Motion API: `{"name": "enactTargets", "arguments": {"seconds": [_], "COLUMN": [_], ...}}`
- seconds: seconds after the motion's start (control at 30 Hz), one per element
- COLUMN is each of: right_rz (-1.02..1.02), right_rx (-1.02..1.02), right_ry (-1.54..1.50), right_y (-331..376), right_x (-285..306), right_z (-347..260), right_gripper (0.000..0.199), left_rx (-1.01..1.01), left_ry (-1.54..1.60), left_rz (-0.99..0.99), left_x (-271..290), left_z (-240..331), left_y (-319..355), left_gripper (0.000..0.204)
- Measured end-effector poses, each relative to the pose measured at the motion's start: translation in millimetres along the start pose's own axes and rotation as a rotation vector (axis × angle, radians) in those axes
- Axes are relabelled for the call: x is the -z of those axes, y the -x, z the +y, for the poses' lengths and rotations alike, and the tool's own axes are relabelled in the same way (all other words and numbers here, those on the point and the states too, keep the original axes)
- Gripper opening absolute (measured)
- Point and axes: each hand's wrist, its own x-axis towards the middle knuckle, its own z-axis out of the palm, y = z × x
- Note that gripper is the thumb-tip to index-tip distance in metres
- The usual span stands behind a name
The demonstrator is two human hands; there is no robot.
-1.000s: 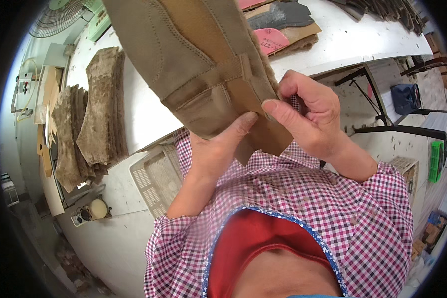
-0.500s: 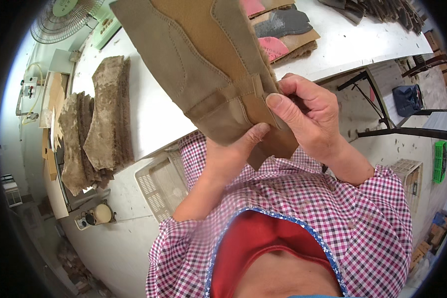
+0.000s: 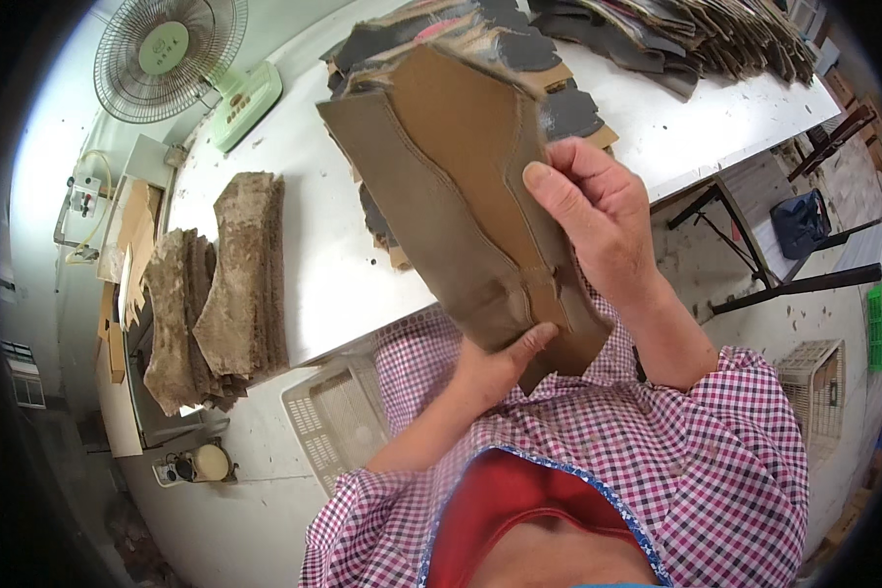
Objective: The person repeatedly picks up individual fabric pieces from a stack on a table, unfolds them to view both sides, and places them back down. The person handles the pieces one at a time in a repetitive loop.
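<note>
A stitched leather boot upper (image 3: pixel 465 137), grey-brown with a tan panel down its middle, is held up between my hands over the table's front edge. My left hand (image 3: pixel 508 367) grips its lower end, with the thumb on top and the fingers hidden beneath. Farther up, on the right edge, my right hand (image 3: pixel 603 216) pinches the leather between thumb and curled fingers. Behind the upper, a spread pile of dark grey and tan pieces (image 3: pixel 568 113) is partly covered by it.
Brown fleece pieces (image 3: pixel 243 274) lie stacked on the white table (image 3: pixel 348 284) at the left. A green fan (image 3: pixel 240 108) stands at the back left, and more dark pieces (image 3: pixel 696 34) at the back right. Below the table edge sits a plastic crate (image 3: pixel 333 412).
My right hand has shifted up along the right edge of the boot upper. The upper appears lower in view, showing more of its top end. The whole view has also shifted.
</note>
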Motion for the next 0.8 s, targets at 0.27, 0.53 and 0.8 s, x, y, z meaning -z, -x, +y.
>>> {"name": "enactTargets", "arguments": {"seconds": [0.27,0.53,0.8], "right_rz": [-0.071,-0.079,-0.314], "right_rx": [0.143,0.073,0.37], "right_ry": [0.106,-0.034,1.149], "right_y": [-19,-32,-20], "right_x": [5,14,39], "right_z": [-16,-9,93], "right_gripper": [0.014,0.024,0.04], "left_rx": [0.044,0.076,-0.329], "left_ry": [0.117,0.232,-0.017], "left_rz": [-0.009,0.089,0.521], "left_x": [1,29,102], "left_z": [-18,-29,11], "left_y": [7,13,12], "left_gripper": [0.037,0.038,0.033]}}
